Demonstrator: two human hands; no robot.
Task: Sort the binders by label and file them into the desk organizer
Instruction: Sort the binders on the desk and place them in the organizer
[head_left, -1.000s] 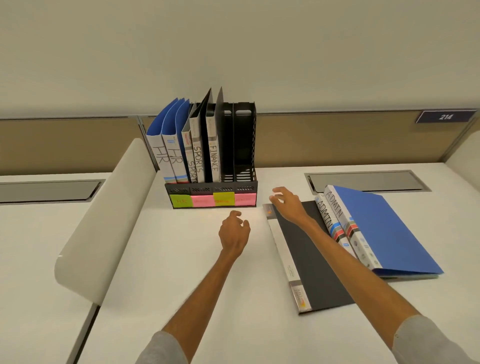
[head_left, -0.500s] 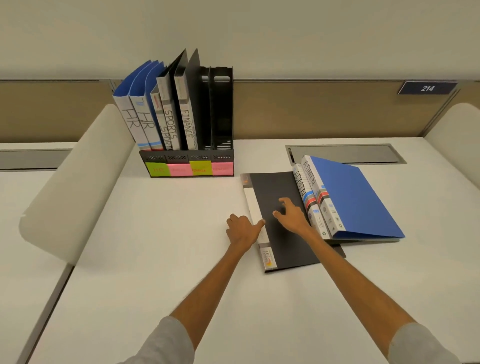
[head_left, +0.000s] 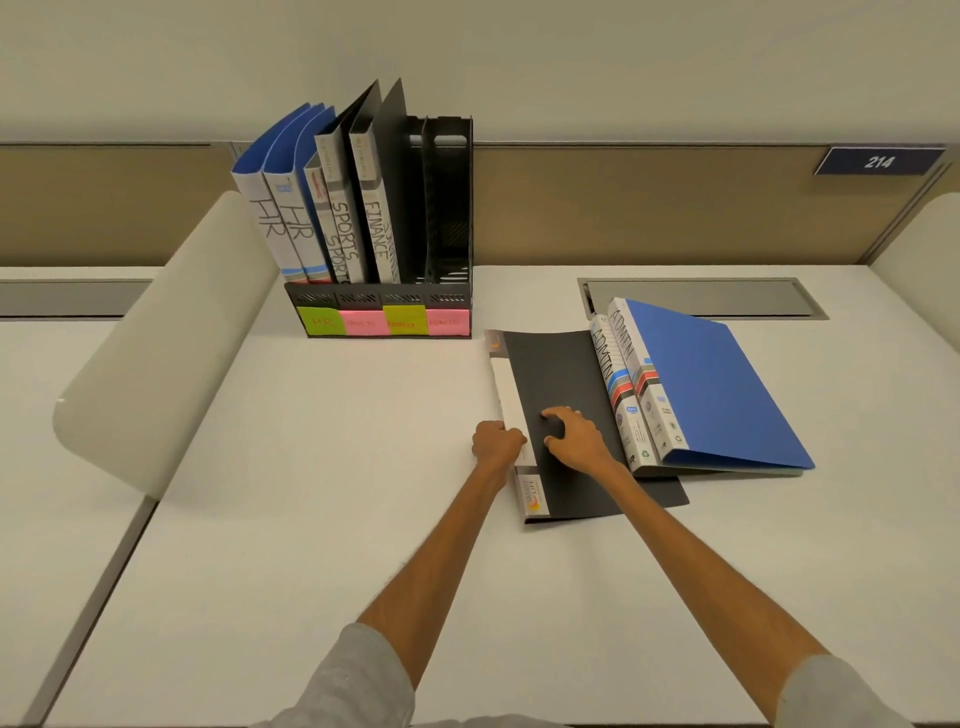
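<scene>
While the black binder (head_left: 566, 374) lies flat on the white desk (head_left: 311, 519), right of the desk organizer (head_left: 447, 218), the left hand (head_left: 496, 447) grips its spine edge; the right hand (head_left: 576, 441) arches onto its cover, grasp unclear.

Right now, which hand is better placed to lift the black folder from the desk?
Left, probably. The left hand sits at the white spine edge of the black folder, fingers curled there, so it can get under and lift. The right hand only presses on top of the cover.
</scene>
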